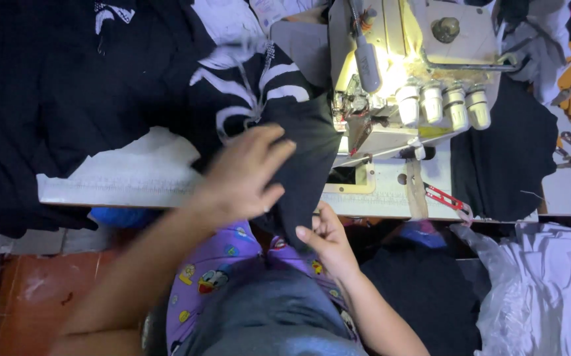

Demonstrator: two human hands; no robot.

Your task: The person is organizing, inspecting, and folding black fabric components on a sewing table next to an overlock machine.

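Observation:
A black fabric piece (305,151) hangs over the front edge of the white sewing table (134,178), just left of the overlock sewing machine (404,72). My left hand (246,175) lies flat on this fabric, fingers spread and slightly blurred. My right hand (322,234) pinches the fabric's lower edge below the table edge. More black cloth with white stripes (246,82) lies behind the hands.
A large heap of black garments (55,86) covers the table's left side. Another black piece (503,151) lies right of the machine, with red-handled snips (447,200) at the edge. A clear plastic bag of white cloth (542,290) sits at lower right.

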